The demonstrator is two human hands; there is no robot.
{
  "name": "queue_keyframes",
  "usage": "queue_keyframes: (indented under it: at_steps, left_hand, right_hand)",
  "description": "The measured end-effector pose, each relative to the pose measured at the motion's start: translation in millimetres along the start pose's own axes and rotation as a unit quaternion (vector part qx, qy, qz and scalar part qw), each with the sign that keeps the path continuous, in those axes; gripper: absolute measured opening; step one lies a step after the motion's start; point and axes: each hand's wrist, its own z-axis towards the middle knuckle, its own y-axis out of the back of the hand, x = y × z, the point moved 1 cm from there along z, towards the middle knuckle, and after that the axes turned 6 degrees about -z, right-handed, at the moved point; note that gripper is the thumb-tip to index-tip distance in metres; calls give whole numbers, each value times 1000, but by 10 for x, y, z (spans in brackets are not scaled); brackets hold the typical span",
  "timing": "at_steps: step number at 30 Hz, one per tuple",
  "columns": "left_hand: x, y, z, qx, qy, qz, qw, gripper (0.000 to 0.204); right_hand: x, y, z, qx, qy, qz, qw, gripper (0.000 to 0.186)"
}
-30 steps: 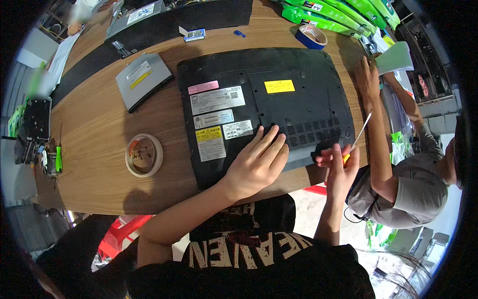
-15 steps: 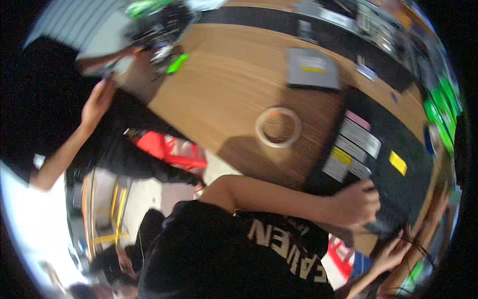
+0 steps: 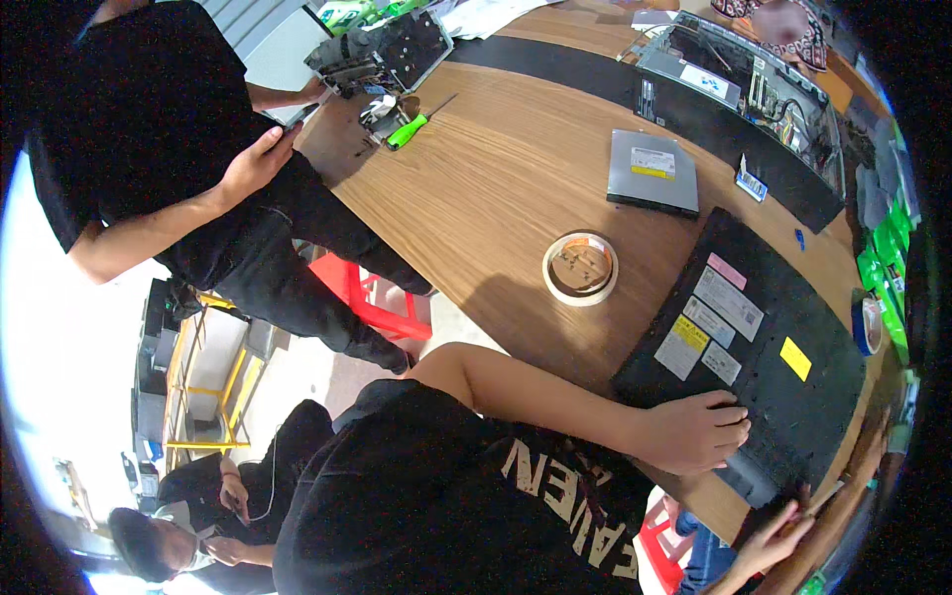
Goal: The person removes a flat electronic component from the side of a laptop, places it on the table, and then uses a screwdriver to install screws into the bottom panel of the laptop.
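A black laptop [image 3: 828, 402] lies underside up at the table's right front, with several white, pink and yellow labels on it. My left hand [image 3: 691, 433] rests on its near part, fingers curled in; their tips, and anything under them, are hidden. Close to the laptop's near right corner is my right hand [image 3: 778, 540], its visible fingers stretched out and apart. A slim pale stick-like thing [image 3: 825, 498] shows beside those fingers; I cannot tell whether they touch it. To the left of the laptop sits a roll of tape [image 3: 548, 275], lying flat.
Behind the tape is a grey optical drive [image 3: 635, 181]. An opened computer case [image 3: 729, 124] stands at the far right. A green screwdriver [image 3: 407, 132] lies near metal parts at the far left. Another person [image 3: 169, 119] stands left of the table, by a red stool [image 3: 357, 302].
The view has shifted and sharpened, so the table things appear lower and farther right. My left hand stays on the laptop, its fingers lying slightly lower.
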Motion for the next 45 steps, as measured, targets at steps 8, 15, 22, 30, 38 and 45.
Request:
queue_keyframes:
  at_steps: [8,15,22,30,38,45]
  left_hand:
    - [13,-41,-17,69,9,-84,994,57]
    - [-87,-165,167,105,-8,-44,993,66]
    - [-290,-695,508,53,-25,-145,988,72]
    - [-333,-765,529,67,-37,9,997,70]
    - [-304,-648,568,90,-19,-63,994,70]
    - [-368,-528,604,145,-7,-91,985,36]
  right_hand:
    - [-20,-37,-32,-23,-69,-111,991,37]
    - [247,24,77,-107,3,-74,992,31]
    - [359,80,118,-99,-51,9,994,28]
    - [203,29,64,-97,-100,14,990,32]
    - [310,56,-25,-81,44,-64,994,37]
    - [366,81,187,-25,82,-137,987,35]
